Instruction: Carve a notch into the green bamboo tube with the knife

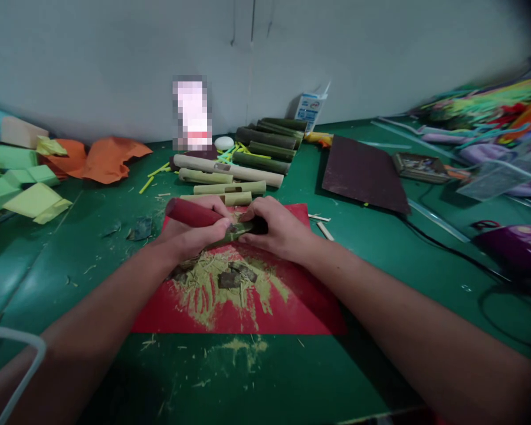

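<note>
My left hand (199,236) is closed around a tool with a thick dark red handle (190,212). Its working end is hidden, so I cannot tell what kind it is. Fingers of my right hand (277,230) wrap the right end of a short green bamboo tube (239,230), with a dark opening by the palm. The tool's tip end meets the tube between both hands. Below them lies a red sheet (310,295), strewn with pale bamboo dust (207,289), shavings and a few dark chips (229,280).
Several bamboo tubes (234,171), some notched, lie behind my hands. A phone (192,115) leans on the wall near a drink carton (310,109). Folded paper (26,177) is at left; a dark brown board (363,174), a purple device (513,251) and coloured pipe cleaners (482,109) are at right.
</note>
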`<state>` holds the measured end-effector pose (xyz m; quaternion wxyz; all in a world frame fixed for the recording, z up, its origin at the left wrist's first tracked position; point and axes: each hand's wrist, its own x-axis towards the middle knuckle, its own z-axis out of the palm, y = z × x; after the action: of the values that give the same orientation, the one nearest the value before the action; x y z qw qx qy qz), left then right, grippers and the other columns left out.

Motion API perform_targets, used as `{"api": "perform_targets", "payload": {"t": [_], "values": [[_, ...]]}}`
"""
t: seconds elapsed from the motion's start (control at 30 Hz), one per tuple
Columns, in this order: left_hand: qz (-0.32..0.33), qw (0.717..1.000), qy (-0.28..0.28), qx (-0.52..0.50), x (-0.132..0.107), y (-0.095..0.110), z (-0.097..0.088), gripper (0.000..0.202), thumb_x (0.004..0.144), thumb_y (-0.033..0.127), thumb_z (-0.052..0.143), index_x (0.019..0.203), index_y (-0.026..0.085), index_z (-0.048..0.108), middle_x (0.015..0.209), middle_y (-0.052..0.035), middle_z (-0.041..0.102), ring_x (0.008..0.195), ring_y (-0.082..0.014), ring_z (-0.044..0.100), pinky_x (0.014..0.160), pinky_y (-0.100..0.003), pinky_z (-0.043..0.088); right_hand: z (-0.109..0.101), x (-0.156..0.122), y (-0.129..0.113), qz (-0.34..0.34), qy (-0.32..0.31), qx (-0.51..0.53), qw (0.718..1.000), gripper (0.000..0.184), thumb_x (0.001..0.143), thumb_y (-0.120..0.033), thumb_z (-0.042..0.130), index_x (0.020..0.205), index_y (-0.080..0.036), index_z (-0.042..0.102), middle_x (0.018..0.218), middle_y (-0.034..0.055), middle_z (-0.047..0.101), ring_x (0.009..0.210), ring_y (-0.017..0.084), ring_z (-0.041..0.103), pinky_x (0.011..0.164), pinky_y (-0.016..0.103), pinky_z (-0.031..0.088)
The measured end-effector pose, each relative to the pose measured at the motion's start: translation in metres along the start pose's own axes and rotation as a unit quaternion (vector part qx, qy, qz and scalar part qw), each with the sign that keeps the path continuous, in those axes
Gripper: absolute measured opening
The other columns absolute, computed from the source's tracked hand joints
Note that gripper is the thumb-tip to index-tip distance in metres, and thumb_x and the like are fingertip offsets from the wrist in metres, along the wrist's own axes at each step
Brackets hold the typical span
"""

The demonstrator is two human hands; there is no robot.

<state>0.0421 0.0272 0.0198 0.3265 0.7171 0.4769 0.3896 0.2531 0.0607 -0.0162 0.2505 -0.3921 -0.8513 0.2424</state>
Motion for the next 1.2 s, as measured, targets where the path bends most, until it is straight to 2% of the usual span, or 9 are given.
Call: {"api": "perform_targets", "payload": {"t": [0.17,0.3,0.43,0.6,0.7,0.77,0.83,1.03,1.2], "values": [[-0.084,0.994,0.012,-0.071,0.006,-0.001,0.001,0.018,0.067,0.037,0.065,0.062,0.02,0.059,0.057,0.0008,0.057,0.054,-0.012,0.048,0.052,-0.026,0.039,-0.002,0.0,-0.002,0.007,-0.005,0.001,1.0,0.027,0.078,-0.026,0.084,0.091,-0.021,0.061,0.098,0.0061,0.064,0.097,0.024,0.056,0.085,0.038,0.044],[-0.108,0.991,0.011,-0.082,0.008,-0.003,0.002,0.02,0.068,0.038,0.064,0.063,0.021,0.057,0.054,0.002,0.054,0.05,-0.0105,0.045,0.048,-0.025,0.036,-0.003,0.001,-0.002,0.01,-0.008,0.003,1.0,0.027,0.078,-0.026,0.084,0.091,-0.02,0.061,0.099,0.0063,0.064,0.098,0.024,0.055,0.085,0.037,0.044],[-0.051,0.998,0.014,-0.043,0.006,-0.008,0.002,0.018,0.075,0.038,0.06,0.066,0.022,0.058,0.056,0.0013,0.056,0.05,-0.0125,0.049,0.046,-0.026,0.039,-0.003,0.001,-0.001,0.003,-0.011,-0.005,1.0,0.026,0.079,-0.026,0.083,0.093,-0.019,0.062,0.1,0.0071,0.065,0.097,0.025,0.055,0.086,0.038,0.044],[0.098,0.994,0.017,0.051,-0.006,-0.015,-0.004,0.012,0.08,0.032,0.065,0.076,0.022,0.071,0.075,-0.0015,0.073,0.068,-0.017,0.063,0.063,-0.031,0.055,-0.003,0.001,0.0,-0.02,-0.01,-0.015,1.0,0.022,0.082,-0.028,0.081,0.093,-0.02,0.063,0.1,0.007,0.065,0.097,0.025,0.055,0.086,0.038,0.044],[0.14,0.98,0.137,0.041,-0.011,-0.018,-0.006,0.017,0.088,0.033,0.058,0.077,0.025,0.069,0.077,-0.001,0.073,0.069,-0.0169,0.063,0.068,-0.034,0.056,-0.003,0.002,0.0,-0.02,-0.014,-0.022,0.999,0.021,0.083,-0.029,0.08,0.093,-0.019,0.064,0.101,0.0084,0.066,0.097,0.025,0.055,0.086,0.038,0.044],[0.152,0.975,0.155,0.047,-0.012,-0.019,-0.005,0.018,0.089,0.032,0.058,0.077,0.025,0.068,0.075,-0.0003,0.072,0.067,-0.0164,0.063,0.066,-0.034,0.056,-0.004,0.002,0.001,-0.031,-0.023,-0.036,0.999,0.02,0.086,-0.032,0.076,0.096,-0.018,0.066,0.103,0.0104,0.067,0.099,0.026,0.055,0.087,0.039,0.044],[0.152,0.977,0.132,0.07,-0.011,-0.019,-0.004,0.018,0.089,0.032,0.058,0.076,0.023,0.068,0.074,0.0002,0.072,0.067,-0.0157,0.064,0.064,-0.032,0.055,-0.004,0.002,0.001,-0.054,-0.03,-0.06,0.996,0.021,0.088,-0.035,0.073,0.099,-0.017,0.067,0.104,0.0115,0.068,0.099,0.027,0.056,0.089,0.041,0.042],[0.147,0.973,0.146,0.104,-0.01,-0.012,-0.001,0.019,0.094,0.032,0.059,0.081,0.022,0.068,0.079,0.0005,0.074,0.073,-0.0156,0.066,0.07,-0.032,0.057,-0.006,-0.001,-0.001,-0.082,0.006,-0.122,0.989,0.029,0.079,-0.037,0.077,0.101,-0.02,0.068,0.106,0.0105,0.07,0.099,0.028,0.057,0.086,0.042,0.039],[0.114,0.974,0.181,0.068,-0.01,0.007,0.005,0.01,0.095,0.03,0.059,0.09,0.025,0.066,0.091,0.0003,0.075,0.086,-0.0184,0.069,0.082,-0.037,0.061,-0.013,-0.007,-0.008,-0.103,0.13,-0.061,0.984,0.03,0.09,-0.044,0.066,0.111,-0.021,0.065,0.113,0.0134,0.069,0.108,0.03,0.061,0.093,0.045,0.048]]}}
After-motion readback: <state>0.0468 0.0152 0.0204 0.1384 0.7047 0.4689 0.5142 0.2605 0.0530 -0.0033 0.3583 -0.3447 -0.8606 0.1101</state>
